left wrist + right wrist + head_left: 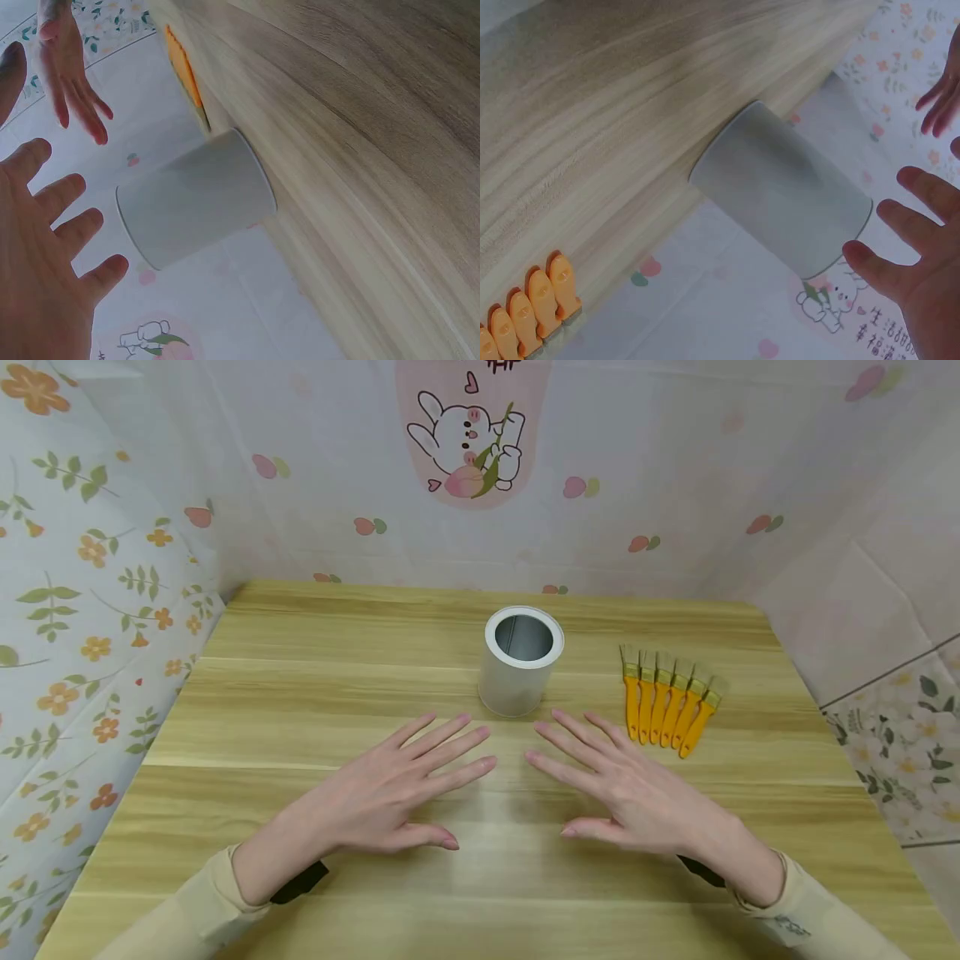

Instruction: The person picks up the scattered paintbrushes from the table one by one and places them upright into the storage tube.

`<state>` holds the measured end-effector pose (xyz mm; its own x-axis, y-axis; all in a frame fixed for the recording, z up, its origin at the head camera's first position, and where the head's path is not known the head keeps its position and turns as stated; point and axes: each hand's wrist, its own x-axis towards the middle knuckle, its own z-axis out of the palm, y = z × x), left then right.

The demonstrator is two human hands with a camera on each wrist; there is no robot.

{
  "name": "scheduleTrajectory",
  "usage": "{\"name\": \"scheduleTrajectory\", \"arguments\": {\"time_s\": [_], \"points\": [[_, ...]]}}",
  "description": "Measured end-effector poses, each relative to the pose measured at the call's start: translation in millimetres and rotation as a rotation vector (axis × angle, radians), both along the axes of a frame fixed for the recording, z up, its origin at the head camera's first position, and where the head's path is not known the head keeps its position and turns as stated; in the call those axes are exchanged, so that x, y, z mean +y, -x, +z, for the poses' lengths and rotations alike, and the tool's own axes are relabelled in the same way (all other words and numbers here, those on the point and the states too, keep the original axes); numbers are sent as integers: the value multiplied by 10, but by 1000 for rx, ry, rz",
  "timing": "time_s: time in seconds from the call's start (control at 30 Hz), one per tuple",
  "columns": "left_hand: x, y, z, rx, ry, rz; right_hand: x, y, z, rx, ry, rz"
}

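Observation:
A white metal can (pixel 513 681) stands upright on the table, its round top opening showing a bare grey inside. My left hand (pixel 401 789), palm down with fingers spread, hovers in front of the can and to its left, holding nothing. On the other side my right hand (pixel 618 785) is spread the same way, also with nothing in it. Both wrist views show the can (pixel 196 199) apart from the fingertips. Several paintbrushes (pixel 667 702) with orange handles lie fanned side by side right of the can, bristles toward the back; the right hand is near them.
The wood-grain table (pixel 300 693) has a back edge against a hanging white cloth (pixel 300 427) printed with a rabbit and hearts. Floral cloth (pixel 90 635) hangs along the left side, and another patterned sheet (pixel 900 727) lines the right.

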<state>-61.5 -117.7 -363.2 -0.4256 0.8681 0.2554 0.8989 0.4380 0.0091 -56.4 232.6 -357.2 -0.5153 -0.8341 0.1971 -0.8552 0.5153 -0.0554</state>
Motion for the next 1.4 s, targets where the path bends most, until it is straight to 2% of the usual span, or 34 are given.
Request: {"name": "scheduleTrajectory", "arguments": {"time_s": [0.13, 0.3, 0.43, 0.67, 0.87, 1.0, 1.1, 1.3, 1.4], "points": [[17, 32, -26, -1, -14, 10, 16, 42, 20, -11, -13, -35], [59, 112, -38, -4, -76, 19, 42, 123, 48, -41, 27, -114], [116, 191, -27, 1, -131, 18, 78, 205, 45, -53, 116, -163], [235, 319, -26, -13, -226, 48, 136, 368, 5, 45, 325, -209], [369, 455, -60, -58, -360, 104, 190, 477, -17, 36, 424, -357], [478, 572, -71, -108, -472, 189, 240, 571, -21, 10, 456, -469], [559, 661, -66, -194, -544, 291, 284, 659, -25, -24, 478, -531], [709, 818, -54, -511, -601, 547, 391, 839, -44, -134, 541, -637], [777, 888, -87, -597, -630, 594, 447, 920, -75, -180, 538, -698]]}}
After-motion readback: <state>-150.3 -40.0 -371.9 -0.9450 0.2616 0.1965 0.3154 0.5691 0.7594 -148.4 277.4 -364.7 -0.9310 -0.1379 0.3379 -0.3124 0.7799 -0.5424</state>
